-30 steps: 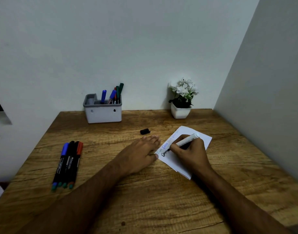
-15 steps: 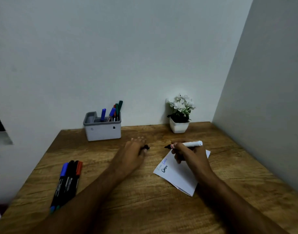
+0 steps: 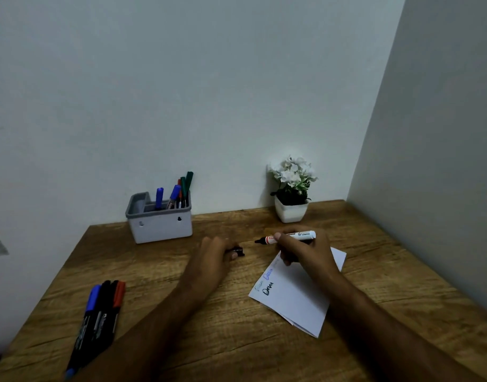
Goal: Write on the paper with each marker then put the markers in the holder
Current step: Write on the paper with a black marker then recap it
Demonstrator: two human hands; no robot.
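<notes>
— Markers [image 3: 99, 312], where? 
— Four lie together, front left on the desk [image 3: 209, 340]. Beyond, the paper [image 3: 300, 299]; above it the right hand [image 3: 303, 252] grips an uncapped marker [image 3: 289, 237]. 
— Left hand [image 3: 214, 255]? 
— Fingers curled round the black cap [image 3: 238, 250]. 
— Holder [image 3: 159, 224]? 
— Farthest, against the wall; several markers stand inside its right side.

bare desk [image 3: 237, 321] between hands and holder [image 3: 160, 226], plant [image 3: 291, 188] beside

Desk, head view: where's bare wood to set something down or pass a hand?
Free: the strip between the holder and flower pot, and the near wood between the marker row and paper, though the forearms cross it. Crowded: mid-desk, where the left hand grips the cap and the right hand holds the white marker.
</notes>
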